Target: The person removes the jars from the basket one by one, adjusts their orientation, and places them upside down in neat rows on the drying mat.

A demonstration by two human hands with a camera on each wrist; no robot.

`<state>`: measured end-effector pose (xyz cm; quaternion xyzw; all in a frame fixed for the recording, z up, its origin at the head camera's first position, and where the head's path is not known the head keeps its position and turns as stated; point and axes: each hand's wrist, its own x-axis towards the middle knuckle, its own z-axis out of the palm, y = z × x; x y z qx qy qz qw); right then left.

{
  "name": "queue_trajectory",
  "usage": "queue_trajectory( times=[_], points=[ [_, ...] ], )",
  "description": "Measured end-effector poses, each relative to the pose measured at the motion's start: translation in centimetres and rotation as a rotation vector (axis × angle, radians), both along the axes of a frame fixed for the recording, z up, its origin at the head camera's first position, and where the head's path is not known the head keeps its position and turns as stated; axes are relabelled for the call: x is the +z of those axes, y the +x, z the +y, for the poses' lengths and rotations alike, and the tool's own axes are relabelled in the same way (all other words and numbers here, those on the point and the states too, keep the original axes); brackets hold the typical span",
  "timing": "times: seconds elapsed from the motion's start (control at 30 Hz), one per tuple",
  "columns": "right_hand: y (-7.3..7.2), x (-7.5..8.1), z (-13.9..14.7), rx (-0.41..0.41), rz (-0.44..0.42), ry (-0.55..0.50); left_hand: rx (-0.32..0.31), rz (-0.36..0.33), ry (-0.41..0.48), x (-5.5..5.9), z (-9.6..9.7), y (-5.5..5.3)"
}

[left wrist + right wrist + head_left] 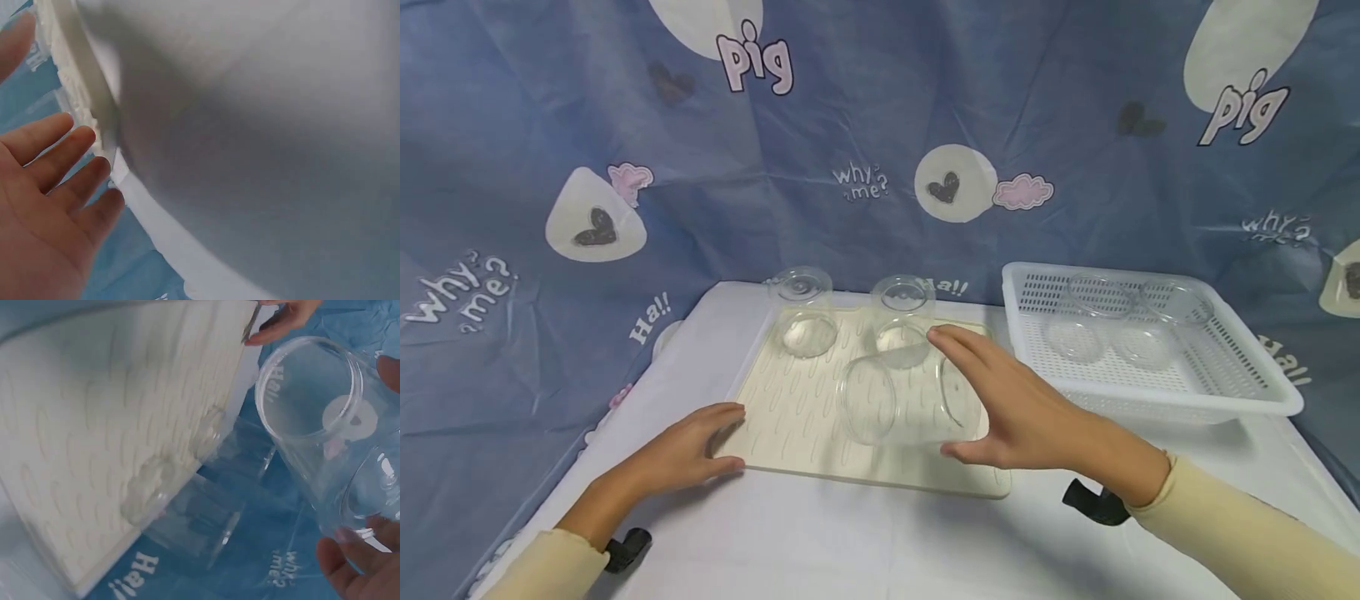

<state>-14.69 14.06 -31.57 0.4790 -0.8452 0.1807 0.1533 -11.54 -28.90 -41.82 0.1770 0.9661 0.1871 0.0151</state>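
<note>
My right hand (1022, 412) grips a clear plastic cup (902, 400) near its base end, fingers above and thumb below. This cup lies sideways in the air over the cream ribbed mat (790, 433), its mouth facing left. In the right wrist view the see-through cup (306, 450) shows its round rim, and fingertips touch its lower end. My left hand (688, 450), thumb and fingers spread apart, is at the mat's left front corner with nothing in its grasp; whether it touches the mat I cannot tell. Two more clear cups (805, 304) stand along the mat's back edge.
A white slotted plastic basket (1157, 400) sits at the back right, with two clear cups (1101, 300) inside. White cloth (820, 542) covers the table. Behind it hangs a blue printed curtain (850, 108). Each wrist bears a black device (628, 550).
</note>
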Motion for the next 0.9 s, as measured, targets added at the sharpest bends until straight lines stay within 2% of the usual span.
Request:
queue_trajectory(
  times=[0.17,0.33,0.43,0.73,0.9],
  points=[
    [-1.0,1.7,-1.6,0.046,0.023,0.117,-0.013,0.014,-0.027,-0.4,0.1,0.1],
    [-1.8,2.8,-4.1,0.047,-0.054,0.279,-0.012,0.033,-0.027,-0.8,0.2,-0.2],
    [-2.5,2.9,-5.8,0.047,-0.100,0.336,-0.015,0.042,-0.034,-0.8,0.2,-0.5],
    [-4.9,2.7,-10.1,0.046,-0.113,0.421,-0.034,0.045,-0.071,-0.9,0.3,-0.6],
    [-6.2,2.4,-12.2,0.024,-0.162,0.418,-0.057,0.097,-0.113,-0.9,0.2,-0.1]
  ],
)
